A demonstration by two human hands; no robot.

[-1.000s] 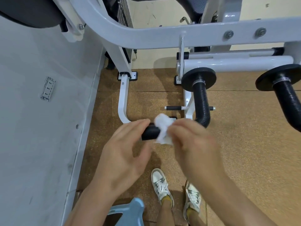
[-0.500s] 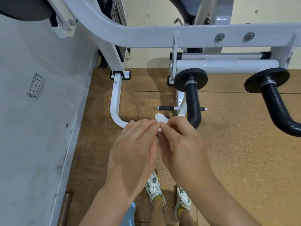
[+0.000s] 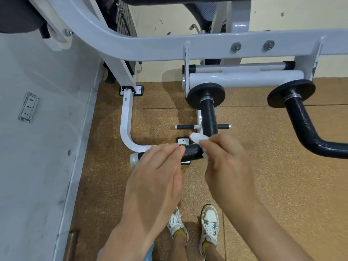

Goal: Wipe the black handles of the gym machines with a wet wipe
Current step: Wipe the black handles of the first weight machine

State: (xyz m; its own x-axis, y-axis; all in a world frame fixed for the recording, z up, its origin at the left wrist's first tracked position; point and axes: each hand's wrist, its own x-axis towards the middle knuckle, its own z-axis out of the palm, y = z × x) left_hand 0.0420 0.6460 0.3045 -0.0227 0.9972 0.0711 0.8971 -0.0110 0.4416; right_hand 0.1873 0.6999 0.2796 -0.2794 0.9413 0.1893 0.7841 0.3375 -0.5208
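A bent black handle (image 3: pixel 192 152) with a grey end cap juts toward me from the white machine frame (image 3: pixel 131 46). My right hand (image 3: pixel 227 166) pinches a white wet wipe (image 3: pixel 198 138) around the handle near its bend. My left hand (image 3: pixel 156 178) lies over the handle's free end with fingers straight, fingertips touching the black grip. A second black handle (image 3: pixel 305 129) sticks out at the right, untouched.
A grey wall (image 3: pixel 37 147) with a socket (image 3: pixel 28 107) runs close on the left. White floor tubing (image 3: pixel 126 127) and small foot pegs (image 3: pixel 185 126) sit below the handle. My feet in white sneakers (image 3: pixel 209 225) stand on brown cork flooring.
My hands were pressed together half a second ago; they have parted, the right one sliding the wipe right toward the bend and uncovering the black grip. The camera has moved in closer.
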